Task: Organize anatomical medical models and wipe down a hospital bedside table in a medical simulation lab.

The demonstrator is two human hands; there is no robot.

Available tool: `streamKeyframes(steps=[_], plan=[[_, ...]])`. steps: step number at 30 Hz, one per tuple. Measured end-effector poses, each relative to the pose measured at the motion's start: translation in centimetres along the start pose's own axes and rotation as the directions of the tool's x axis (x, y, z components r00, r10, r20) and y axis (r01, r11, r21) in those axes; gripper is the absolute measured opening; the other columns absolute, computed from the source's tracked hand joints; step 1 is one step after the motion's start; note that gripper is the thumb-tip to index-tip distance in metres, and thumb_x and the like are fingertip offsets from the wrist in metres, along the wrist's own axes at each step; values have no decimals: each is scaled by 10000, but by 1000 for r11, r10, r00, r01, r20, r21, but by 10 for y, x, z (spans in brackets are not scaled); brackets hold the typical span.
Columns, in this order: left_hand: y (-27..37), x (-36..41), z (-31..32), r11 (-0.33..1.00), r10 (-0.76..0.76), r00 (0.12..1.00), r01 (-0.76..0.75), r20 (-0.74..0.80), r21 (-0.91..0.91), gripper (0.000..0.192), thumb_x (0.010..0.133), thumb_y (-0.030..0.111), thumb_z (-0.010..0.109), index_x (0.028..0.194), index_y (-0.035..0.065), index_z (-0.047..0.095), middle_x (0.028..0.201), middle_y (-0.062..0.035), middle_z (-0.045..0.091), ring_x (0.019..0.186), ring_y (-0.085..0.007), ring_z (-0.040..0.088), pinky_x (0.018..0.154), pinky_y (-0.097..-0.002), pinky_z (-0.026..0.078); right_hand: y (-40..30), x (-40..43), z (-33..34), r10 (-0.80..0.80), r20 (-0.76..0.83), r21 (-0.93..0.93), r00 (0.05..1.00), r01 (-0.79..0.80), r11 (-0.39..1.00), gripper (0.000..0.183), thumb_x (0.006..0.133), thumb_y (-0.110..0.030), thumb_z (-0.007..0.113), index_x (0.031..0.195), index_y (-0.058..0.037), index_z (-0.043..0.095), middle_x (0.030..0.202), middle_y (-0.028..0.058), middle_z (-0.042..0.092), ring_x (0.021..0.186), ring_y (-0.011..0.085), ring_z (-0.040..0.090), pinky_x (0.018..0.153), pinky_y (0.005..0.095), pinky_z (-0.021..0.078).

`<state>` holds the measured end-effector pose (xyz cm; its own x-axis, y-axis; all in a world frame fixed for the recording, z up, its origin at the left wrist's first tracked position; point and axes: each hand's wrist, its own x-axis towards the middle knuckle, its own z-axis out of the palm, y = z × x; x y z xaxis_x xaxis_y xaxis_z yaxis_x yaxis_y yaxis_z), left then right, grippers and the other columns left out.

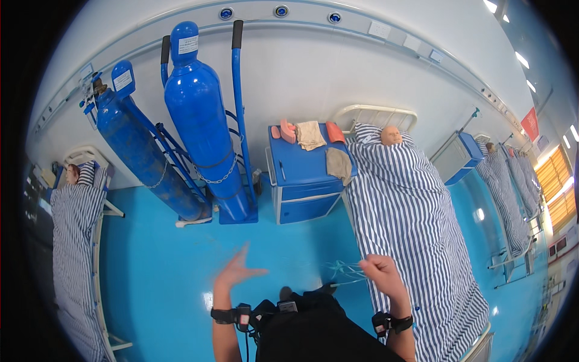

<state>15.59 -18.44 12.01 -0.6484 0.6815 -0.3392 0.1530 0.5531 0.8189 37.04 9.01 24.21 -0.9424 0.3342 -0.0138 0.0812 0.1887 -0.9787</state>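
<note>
My right hand is closed around a loose bundle of thin, pale green clear tubing. Loops of it hang out to the left of my fist, over the blue floor, and one end trails below. My left hand is raised over the floor with fingers spread and holds nothing; motion blurs it. Just right of my right fist lies a striped quilt on a bed, covering a manikin up to its neck. The manikin's head rests on a striped pillow.
A blue bedside cabinet bears a pen, folded cloths and a pink dental-arch-like model. Two blue gas cylinders stand chained on trolleys at left. Another manikin bed is far left; more stand at right.
</note>
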Motion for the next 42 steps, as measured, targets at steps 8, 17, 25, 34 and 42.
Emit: streamKeyframes(steps=[8,17,25,34,42], plan=[[133,7,98,757,624,766,-543,154,-363,757,656,350,716,1265,100,342,1204,-159,434,1155,-285,378,935,-372,328,8,27,63,-359,-44,-12,932,359,933,267,850,-72,488,615,-27,370,600,-3,383,535,103,337,525,206,303],[150,3,134,744,504,731,-97,460,-661,346,890,325,469,694,40,487,551,-12,495,549,-62,494,532,-208,395,-48,14,31,-119,-279,622,953,273,734,391,939,-327,294,615,-112,333,475,6,329,367,103,320,346,215,268],[162,8,84,647,529,817,-214,229,-732,238,877,230,501,719,52,508,673,-6,509,635,-62,479,604,-197,363,-51,33,-9,-75,-543,644,836,472,602,405,955,-302,264,581,-146,247,431,-29,189,358,58,144,349,207,169],[202,8,76,53,391,873,-336,-290,-940,246,863,167,518,658,40,470,725,-77,523,608,-137,489,628,-263,416,3,56,78,460,-141,980,877,59,188,345,932,-294,329,627,-143,387,478,-48,320,378,60,284,366,198,251],[180,14,73,99,227,974,-37,-14,-994,297,840,119,552,610,89,368,489,6,378,357,-41,277,343,-241,166,48,55,65,419,69,979,905,-143,148,371,861,-391,307,677,-88,416,564,17,385,429,111,323,427,253,282]])
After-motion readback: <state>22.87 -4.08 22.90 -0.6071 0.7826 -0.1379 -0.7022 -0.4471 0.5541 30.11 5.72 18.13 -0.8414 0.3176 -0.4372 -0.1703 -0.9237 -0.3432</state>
